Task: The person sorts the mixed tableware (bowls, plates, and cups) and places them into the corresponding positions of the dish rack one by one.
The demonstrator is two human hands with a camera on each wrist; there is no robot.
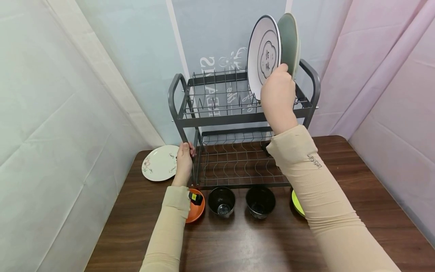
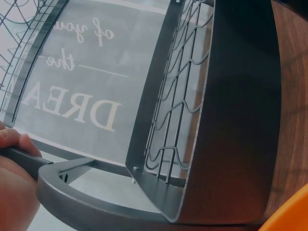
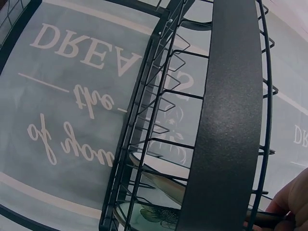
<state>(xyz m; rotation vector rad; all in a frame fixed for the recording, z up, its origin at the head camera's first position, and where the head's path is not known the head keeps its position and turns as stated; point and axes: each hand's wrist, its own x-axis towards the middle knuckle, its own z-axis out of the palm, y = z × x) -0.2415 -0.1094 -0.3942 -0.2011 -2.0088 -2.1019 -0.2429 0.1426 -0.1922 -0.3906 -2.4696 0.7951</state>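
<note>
A dark two-tier metal dish rack (image 1: 231, 120) stands on the table. My left hand (image 1: 184, 162) grips its left upright post, below the upper tier; the left wrist view shows fingers (image 2: 18, 140) curled round the bar. On the upper tier, toward the right, a white plate (image 1: 256, 53) with a dark rim and printed characters stands on edge. At its lower right rim, my right hand (image 1: 279, 96) pinches it. Just to the right, a green plate (image 1: 288, 39) is upright in the same tier. Both plates' lower edges show between the wires in the right wrist view.
A white flowered plate (image 1: 158, 164) lies on the wooden table left of the rack. In front stand an orange dish (image 1: 195, 215), partly behind the left sleeve, and two black bowls (image 1: 217, 200). A yellow-green dish (image 1: 297, 204) shows beside the right sleeve. Curtains hang behind the rack.
</note>
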